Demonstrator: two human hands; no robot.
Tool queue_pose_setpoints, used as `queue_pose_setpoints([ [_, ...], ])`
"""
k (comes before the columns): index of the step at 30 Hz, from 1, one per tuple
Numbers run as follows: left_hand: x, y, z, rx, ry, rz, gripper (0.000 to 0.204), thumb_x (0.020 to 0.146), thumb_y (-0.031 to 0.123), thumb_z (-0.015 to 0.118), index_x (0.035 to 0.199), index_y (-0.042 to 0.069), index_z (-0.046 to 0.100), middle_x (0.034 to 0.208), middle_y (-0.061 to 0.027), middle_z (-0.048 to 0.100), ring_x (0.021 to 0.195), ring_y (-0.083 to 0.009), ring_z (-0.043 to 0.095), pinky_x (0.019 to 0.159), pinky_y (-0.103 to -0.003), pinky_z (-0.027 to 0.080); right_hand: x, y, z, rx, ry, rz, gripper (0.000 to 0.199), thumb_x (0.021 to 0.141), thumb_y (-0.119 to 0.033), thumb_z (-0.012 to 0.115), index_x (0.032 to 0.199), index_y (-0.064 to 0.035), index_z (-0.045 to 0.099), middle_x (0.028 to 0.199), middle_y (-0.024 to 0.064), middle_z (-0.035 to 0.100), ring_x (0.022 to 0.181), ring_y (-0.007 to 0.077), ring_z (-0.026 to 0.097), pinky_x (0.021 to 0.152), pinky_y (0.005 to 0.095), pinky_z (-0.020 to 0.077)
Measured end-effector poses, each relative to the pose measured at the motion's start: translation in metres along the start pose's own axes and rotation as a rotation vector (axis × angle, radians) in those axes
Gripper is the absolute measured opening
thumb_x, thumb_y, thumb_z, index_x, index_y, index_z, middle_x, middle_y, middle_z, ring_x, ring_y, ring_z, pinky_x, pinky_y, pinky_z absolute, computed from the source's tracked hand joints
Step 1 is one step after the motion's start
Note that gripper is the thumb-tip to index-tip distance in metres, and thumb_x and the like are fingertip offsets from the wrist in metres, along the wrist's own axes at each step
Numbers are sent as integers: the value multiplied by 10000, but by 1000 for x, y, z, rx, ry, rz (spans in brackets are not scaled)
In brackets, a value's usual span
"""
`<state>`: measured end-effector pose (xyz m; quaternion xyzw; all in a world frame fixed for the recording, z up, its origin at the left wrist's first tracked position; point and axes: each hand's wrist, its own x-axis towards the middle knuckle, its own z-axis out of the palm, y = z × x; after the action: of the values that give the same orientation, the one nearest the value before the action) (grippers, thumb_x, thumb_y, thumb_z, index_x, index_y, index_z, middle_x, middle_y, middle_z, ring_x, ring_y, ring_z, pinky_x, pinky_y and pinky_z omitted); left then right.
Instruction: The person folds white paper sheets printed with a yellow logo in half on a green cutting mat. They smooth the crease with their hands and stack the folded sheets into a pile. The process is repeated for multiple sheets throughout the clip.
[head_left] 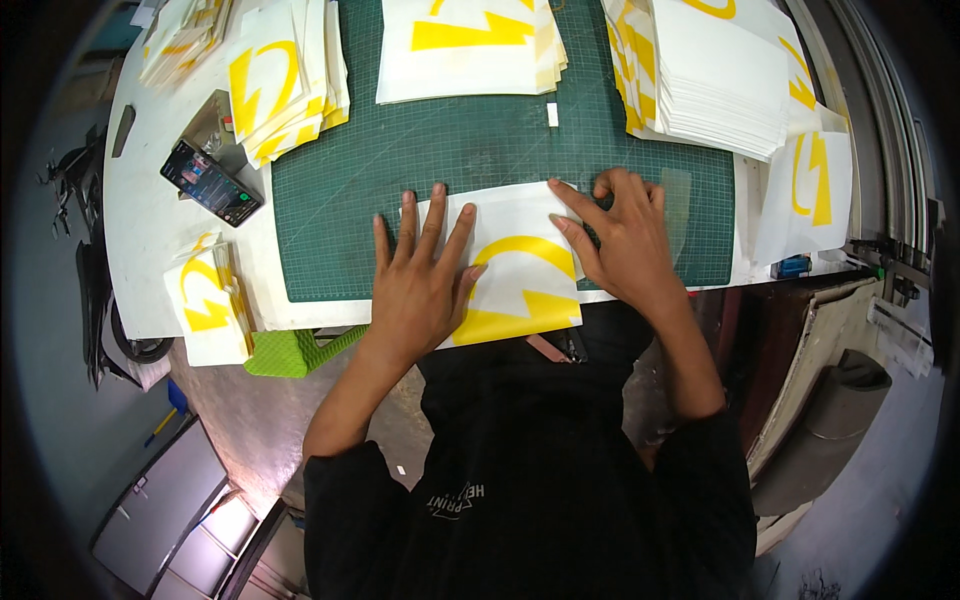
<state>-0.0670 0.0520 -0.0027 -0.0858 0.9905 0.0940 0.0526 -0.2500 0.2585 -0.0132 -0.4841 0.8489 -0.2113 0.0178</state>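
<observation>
A white sheet with a yellow cut-out shape [520,285] lies on the green cutting mat [400,160] at the table's near edge. My left hand [420,275] lies flat on the sheet's left part, fingers spread. My right hand [620,235] rests at the sheet's right edge, index and middle fingers touching it. The other fingers curl over a clear plastic scraper [678,205] on the mat; whether they grip it I cannot tell.
Stacks of white sheets with yellow shapes stand at the mat's far side [470,45], far left [285,80], far right [715,70] and near left [205,300]. A phone [210,182] lies left of the mat. A small white block [552,113] sits on the mat.
</observation>
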Motion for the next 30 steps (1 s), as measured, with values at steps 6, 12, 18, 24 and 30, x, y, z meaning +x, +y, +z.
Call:
queue_pose_setpoints([
  [6, 0, 2, -1, 10, 11, 10, 645, 1041, 376, 598, 1591, 86, 426, 1709, -218, 275, 1564, -547, 191, 1220, -736, 163, 2, -4, -1, -48, 16, 69, 339, 998, -334, 686, 1256, -135, 779, 1039, 133, 573, 1060, 276, 524, 938, 496, 381],
  [12, 1, 2, 1, 31, 0, 42, 638, 1048, 370, 581, 1592, 74, 423, 1739, -116, 262, 1553, -566, 195, 1189, -778, 175, 34, -55, 15, -67, 41, -101, 415, 1019, -371, 636, 1358, -145, 716, 1310, 199, 590, 1299, 358, 487, 1099, 596, 326],
  [18, 0, 3, -1, 34, -6, 16, 658, 1049, 386, 566, 1607, 79, 398, 1741, -73, 273, 1559, -555, 189, 1164, -813, 176, 20, -30, 25, -81, 29, -79, 377, 1030, -387, 623, 1346, -213, 733, 1366, 201, 559, 1334, 364, 451, 1112, 599, 302],
  [24, -2, 2, 1, 46, 5, 19, 674, 1049, 404, 557, 1617, 85, 383, 1736, -85, 283, 1556, -547, 208, 1167, -815, 159, -1, 0, -3, -177, 38, -2, 366, 999, -361, 681, 1318, -195, 747, 1345, 207, 571, 1297, 370, 478, 1069, 577, 338],
  [30, -1, 3, 1, 48, 3, 9, 671, 1046, 401, 558, 1609, 76, 391, 1735, -87, 280, 1564, -541, 186, 1179, -807, 139, 11, 12, -6, 46, 162, 155, 335, 933, -245, 754, 1238, -106, 756, 1240, 178, 607, 1182, 342, 550, 993, 519, 392],
])
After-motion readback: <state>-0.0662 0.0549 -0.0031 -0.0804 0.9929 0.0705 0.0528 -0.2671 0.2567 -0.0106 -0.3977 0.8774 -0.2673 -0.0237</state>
